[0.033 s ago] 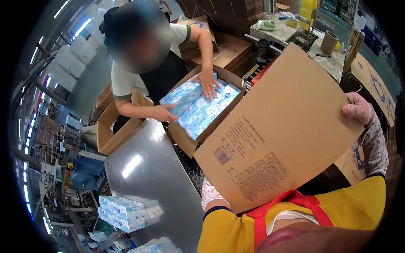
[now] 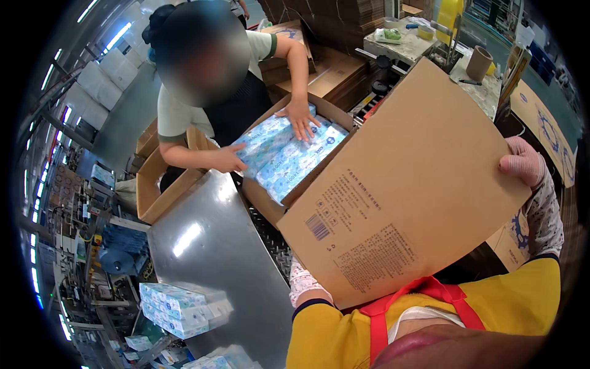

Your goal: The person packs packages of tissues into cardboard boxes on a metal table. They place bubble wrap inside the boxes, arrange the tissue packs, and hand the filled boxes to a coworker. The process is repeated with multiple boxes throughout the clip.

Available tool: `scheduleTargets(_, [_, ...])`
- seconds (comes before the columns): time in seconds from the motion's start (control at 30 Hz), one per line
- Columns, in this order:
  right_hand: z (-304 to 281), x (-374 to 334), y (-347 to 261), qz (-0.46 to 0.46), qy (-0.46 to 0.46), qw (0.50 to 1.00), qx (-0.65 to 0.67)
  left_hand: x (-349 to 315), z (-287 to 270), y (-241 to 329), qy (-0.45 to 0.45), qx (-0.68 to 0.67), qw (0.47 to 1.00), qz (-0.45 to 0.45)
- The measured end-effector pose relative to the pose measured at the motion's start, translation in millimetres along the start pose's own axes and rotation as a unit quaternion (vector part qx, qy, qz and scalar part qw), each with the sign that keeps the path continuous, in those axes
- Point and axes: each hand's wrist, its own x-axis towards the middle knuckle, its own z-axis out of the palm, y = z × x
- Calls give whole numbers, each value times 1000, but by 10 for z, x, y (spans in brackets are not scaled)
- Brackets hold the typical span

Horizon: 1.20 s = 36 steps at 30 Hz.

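Observation:
A flat brown cardboard carton [image 2: 399, 178], printed with dark text and a barcode, is held up tilted in front of me. My right hand [image 2: 522, 161], in a pinkish glove, is closed on its right edge, thumb on the near face. Of my left arm only the patterned sleeve [image 2: 305, 280] shows at the carton's lower left edge; the hand is hidden behind the cardboard. Beyond it stands an open carton [image 2: 319, 175] filled with blue-and-white soft packs [image 2: 295, 157]. A co-worker's two hands rest on these packs.
A shiny metal table [image 2: 209, 246] lies to the left, with stacked blue-and-white packs [image 2: 175, 307] at its near end. Another open carton [image 2: 147, 190] is beside the co-worker. Flattened cardboard [image 2: 544, 126] stands at the right. A cluttered workbench [image 2: 402, 46] holds a cardboard tube [image 2: 479, 63].
The co-worker's hand on the left has shifted slightly left over the packs. My view has moved a little; my grip on the carton looks the same.

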Motion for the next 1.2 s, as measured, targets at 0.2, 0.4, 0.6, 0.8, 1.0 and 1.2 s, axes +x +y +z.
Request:
scheduleTargets(0.2, [525,-301,-442,17,64,990,-123,300,125,-36,70,39,996,-40])
scheduleTargets(0.4, [902,192,-381,15,-11,981,-192,897,-957,-456,216,134,956,-145])
scheduleTargets(0.6, [2084,1220,1823,80,-284,875,-385,822,-2817,-1060,275,322,887,-181])
scheduleTargets(0.8, [3085,1197,1856,-34,-460,805,-373,-442,-1069,85,142,466,867,101])
scheduleTargets(1.0, [1570,1276,1466,-301,100,700,-640,-878,-1434,59,200,617,759,52])
scheduleTargets(1.2, [-293,1617,2644,222,-57,973,8,-611,-1115,132,124,683,719,-32])
